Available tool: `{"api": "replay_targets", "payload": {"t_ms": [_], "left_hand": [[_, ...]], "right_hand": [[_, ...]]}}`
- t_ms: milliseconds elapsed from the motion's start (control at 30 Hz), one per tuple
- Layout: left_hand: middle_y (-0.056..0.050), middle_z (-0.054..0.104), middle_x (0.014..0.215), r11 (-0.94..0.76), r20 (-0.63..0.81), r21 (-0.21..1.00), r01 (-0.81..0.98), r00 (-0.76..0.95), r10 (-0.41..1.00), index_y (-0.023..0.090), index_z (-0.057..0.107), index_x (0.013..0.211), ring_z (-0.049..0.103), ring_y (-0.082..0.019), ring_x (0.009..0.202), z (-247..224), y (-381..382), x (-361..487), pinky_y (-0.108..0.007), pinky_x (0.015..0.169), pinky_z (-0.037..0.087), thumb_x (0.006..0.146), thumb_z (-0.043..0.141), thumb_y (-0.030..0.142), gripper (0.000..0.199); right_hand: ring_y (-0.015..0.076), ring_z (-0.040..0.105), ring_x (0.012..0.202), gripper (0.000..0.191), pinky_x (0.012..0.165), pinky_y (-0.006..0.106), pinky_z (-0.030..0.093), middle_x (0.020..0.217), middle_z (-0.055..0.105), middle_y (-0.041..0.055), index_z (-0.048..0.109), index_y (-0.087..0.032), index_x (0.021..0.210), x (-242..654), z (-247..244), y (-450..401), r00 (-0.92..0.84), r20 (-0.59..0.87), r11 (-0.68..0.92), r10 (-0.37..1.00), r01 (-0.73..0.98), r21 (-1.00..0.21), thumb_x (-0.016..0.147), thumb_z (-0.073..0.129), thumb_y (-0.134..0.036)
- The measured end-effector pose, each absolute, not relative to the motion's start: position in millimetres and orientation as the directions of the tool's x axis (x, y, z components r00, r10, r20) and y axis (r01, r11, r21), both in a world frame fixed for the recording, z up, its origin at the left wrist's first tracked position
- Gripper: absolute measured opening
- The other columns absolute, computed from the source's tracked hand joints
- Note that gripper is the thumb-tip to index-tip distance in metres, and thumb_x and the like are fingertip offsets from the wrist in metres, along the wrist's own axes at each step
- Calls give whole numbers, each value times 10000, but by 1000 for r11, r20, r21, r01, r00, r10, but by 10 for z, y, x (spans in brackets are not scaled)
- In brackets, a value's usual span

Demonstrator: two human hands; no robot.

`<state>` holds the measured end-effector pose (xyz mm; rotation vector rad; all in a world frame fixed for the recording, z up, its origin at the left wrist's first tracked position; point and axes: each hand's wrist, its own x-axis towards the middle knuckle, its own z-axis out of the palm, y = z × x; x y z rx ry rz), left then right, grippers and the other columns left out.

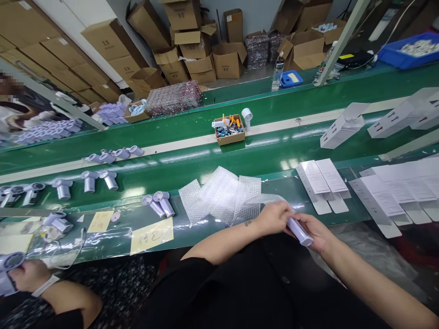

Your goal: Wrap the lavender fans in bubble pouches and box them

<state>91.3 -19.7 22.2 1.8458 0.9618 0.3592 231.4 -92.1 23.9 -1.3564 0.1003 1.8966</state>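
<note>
Lilac device [300, 233]: held | leftward: bubble pouches [219, 196] | rightward: white boxes [331, 176]

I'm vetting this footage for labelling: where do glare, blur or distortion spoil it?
All in the head view: white glare marks the green belt; the bubble wrap shines pale; the held lilac tube looks fairly clear; print on the white boxes is unreadable; the upper-right post slants, perhaps from lens or head tilt; a far-left patch is pixelated.
</note>
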Motion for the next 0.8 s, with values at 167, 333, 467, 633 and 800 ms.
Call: {"api": "replay_targets", "payload": {"t_ms": [167,333,467,633,800], "left_hand": [[27,558,580,175,-462,856,486,570,679,154,572,728,514,-98,527,228,-292,858,-217,530,420,778,549,219,84],[47,470,524,521,-580,807,277,532,617,148,505,706,468,-71,451,396,-251,751,-180,441,379,781,573,309,190],[-53,587,845,228,-304,953,202,612,730,154,535,950,566,-130,681,591,-86,607,-245,577,464,759,596,467,372],[-98,559,1138,-364,-47,892,268,856,515,221,542,1139,523,-251,1042,481,-13,654,-353,848,448,568,785,403,647],[-17,613,772,-185,-135,871,455,582,802,178,635,818,566,-154,759,151,-15,608,-260,717,456,784,566,339,179]], "right_hand": [[156,638,608,170,586,302,576,663,637,-6,533,-203,813,2421,158,-1058,-2,-864,-732,504,-532,-426,713,670,-198],[165,621,669,164,643,335,581,678,609,-17,573,-228,784,2714,439,-1070,212,-587,-593,781,-41,-804,715,692,-317],[191,625,750,231,736,358,562,790,636,26,613,-207,895,2710,681,-1007,77,-470,-475,879,47,-879,759,648,-390],[197,608,806,246,761,379,532,864,647,40,636,-204,922,2604,806,-813,-288,-363,-355,886,82,-931,846,517,-405],[331,445,1201,300,994,568,319,1244,564,88,674,-269,978,3295,322,-437,-369,-256,29,893,615,-788,679,683,-267]]}}
